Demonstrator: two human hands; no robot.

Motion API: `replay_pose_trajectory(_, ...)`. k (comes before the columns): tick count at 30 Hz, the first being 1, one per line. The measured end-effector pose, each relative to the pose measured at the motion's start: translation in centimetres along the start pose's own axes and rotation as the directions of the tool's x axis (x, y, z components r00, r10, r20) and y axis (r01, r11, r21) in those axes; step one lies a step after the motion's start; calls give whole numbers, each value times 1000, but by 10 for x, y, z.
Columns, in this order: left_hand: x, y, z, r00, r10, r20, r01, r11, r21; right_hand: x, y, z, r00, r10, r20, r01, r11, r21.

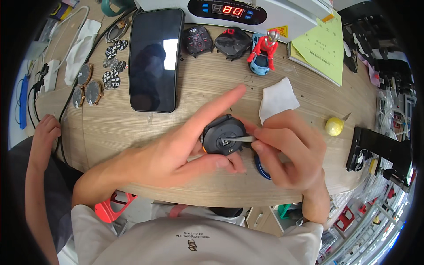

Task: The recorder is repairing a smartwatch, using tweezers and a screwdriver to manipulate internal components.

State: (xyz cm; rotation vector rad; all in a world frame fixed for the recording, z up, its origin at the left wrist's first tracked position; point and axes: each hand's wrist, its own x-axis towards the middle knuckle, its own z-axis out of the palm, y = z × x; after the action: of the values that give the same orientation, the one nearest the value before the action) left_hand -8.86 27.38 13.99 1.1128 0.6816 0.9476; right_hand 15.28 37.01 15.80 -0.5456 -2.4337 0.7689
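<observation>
My left hand [176, 152] is closed around the edges of a round black smartwatch body [215, 140], its back turned up and its index finger stretched out past it. Between the thumb and fingers of my right hand [293, 148] is a thin grey metal tool [242, 139], either a pry blade or tweezers. Its tip touches the round sensor window in the middle of the watch back. A blue ring-shaped thing [261, 168] lies on the table, partly hidden by my right hand.
Beyond my hands lie a black phone [155, 62], two dark watch bodies [197, 40] and a red toy figure [266, 48] on a blue toy car. A white cloth [278, 98] and a yellow ball with a blade [335, 126] lie rightward. Another person's hand [47, 132] rests at left.
</observation>
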Motion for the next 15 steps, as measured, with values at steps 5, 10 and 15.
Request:
replay_pose_trajectory(5, 2, 0, -3, 990, -136, -36, 132, 987, -88, 3, 5, 0, 999, -33, 9, 34, 998, -56)
replay_pose_trajectory(10, 5, 7, -2, 973, -222, -60, 213, 968, -134, 2, -4, 3, 994, 111, 13, -111, 991, 75)
replay_pose_trajectory(15, 5, 9, -6, 962, -273, -27, 265, 951, -157, 3, 14, -3, 992, -125, 30, 128, 984, -123)
